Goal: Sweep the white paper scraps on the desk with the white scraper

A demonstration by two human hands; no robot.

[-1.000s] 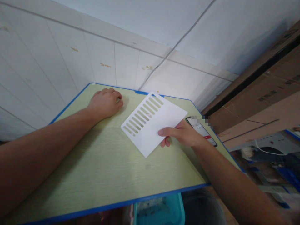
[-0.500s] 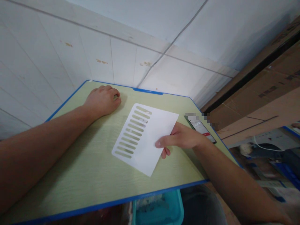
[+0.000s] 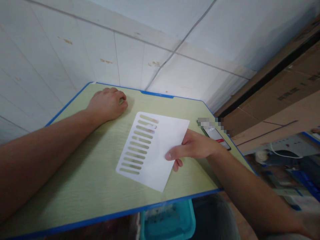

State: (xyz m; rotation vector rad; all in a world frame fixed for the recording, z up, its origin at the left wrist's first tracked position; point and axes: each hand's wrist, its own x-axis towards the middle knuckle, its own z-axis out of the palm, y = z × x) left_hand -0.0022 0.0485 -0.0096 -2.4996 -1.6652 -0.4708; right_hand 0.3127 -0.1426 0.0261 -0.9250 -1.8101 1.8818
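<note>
My right hand [image 3: 191, 145] pinches the right edge of a white sheet [image 3: 160, 146], thumb on top and fingers underneath. Several long rounded slots are cut in a row along the sheet's left side, and the green surface shows through them. The sheet is tilted over the pale green tabletop [image 3: 92, 173]; whether its left edge touches the tabletop I cannot tell. Towards the back left, my left hand [image 3: 108, 102] rests on the tabletop in a loose fist, apart from the sheet. Tabletop colour shows in the gap by its thumb, and I see nothing held there.
A phone [image 3: 217, 137] lies near the table's right edge, partly blurred out. Below the front edge stands a teal plastic bin [image 3: 172, 225]. A tiled wall [image 3: 130, 63] with a grey cable [image 3: 186, 36] rises behind. Cardboard boxes [image 3: 280, 100] stand at the right.
The sheet's slotted left side has shifted slightly left, and its lower corner is a little lower. My right hand keeps its grip. The left hand stays in place on the tabletop.
</note>
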